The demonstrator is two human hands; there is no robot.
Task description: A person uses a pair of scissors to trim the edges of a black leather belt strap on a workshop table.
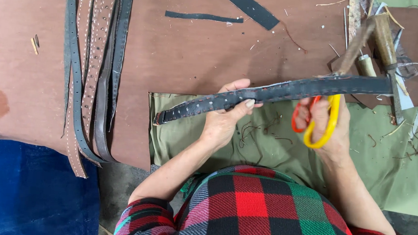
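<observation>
Dark leather forms the strap (270, 94) stretched across the middle of the frame, studded with small pale dots along its length. Of the two hands, the left hand (227, 118) is closed around the strap near its lower-left portion, thumb pressed over the top edge, while the right hand (327, 121) has its fingers through the loops of a pair of scissors (317, 121) (one handle orange, the other yellow) held just under the strap toward centre right; the blades are hidden behind the strap. Beneath both hands lies an olive green cloth (281, 157) scattered with brown thread scraps (259, 131). Around it spreads a brown tabletop (197, 52). At the upper left hangs a bundle of belts (95, 72) in black and brown, punched with rows of holes. Two black leather offcuts (226, 14) lie at top centre, and wooden-handled tools (376, 44) crowd the upper right. A blue cloth (35, 190) fills the lower left corner.
</observation>
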